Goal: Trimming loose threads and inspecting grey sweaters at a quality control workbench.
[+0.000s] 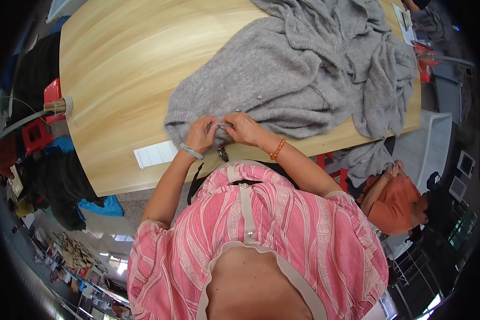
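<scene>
Grey knit garment (245,69) is spread over the middle and right of the tabletop (117,69); open room is seen at left. Near the front edge, a white paper slip (153,155) is laid. Forearms are angled inward, left hand (200,137) and right hand (245,129) held close, the garment's near-left part pinched in narrowed fingers (208,122).
</scene>
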Demonstrator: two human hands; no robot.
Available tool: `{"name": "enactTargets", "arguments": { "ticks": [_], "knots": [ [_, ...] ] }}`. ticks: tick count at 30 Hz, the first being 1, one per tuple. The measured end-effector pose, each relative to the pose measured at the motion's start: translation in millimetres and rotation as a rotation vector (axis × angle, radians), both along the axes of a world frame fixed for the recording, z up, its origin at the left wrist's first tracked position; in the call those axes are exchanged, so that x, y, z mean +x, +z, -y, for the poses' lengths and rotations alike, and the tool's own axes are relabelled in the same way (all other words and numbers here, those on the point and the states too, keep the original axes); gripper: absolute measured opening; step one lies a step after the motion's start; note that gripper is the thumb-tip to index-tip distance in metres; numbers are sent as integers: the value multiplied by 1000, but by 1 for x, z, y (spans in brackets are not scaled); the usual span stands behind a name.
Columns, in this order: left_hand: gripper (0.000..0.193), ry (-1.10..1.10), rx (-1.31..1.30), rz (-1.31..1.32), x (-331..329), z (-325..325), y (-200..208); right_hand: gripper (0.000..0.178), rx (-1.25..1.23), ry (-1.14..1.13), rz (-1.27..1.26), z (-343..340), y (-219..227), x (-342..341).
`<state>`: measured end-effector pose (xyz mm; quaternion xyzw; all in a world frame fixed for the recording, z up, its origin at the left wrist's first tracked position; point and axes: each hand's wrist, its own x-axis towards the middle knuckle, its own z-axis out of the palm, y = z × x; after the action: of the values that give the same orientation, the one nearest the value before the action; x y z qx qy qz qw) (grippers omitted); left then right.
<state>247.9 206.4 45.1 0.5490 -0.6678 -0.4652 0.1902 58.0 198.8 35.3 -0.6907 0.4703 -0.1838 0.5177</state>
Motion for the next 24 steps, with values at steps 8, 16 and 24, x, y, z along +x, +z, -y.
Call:
{"name": "enactTargets", "arguments": {
  "ticks": [8,16,24],
  "knots": [
    [13,30,92,-82,4,-1,-5,17,414,-178,140,1,2,-2],
    [10,-57,242,-68,10,3,-8,13,725,-161,252,10,-3,-10],
    [17,-108,286,-250,14,12,-3,23,676,34,238,15,-5,-17]
  ]
}}
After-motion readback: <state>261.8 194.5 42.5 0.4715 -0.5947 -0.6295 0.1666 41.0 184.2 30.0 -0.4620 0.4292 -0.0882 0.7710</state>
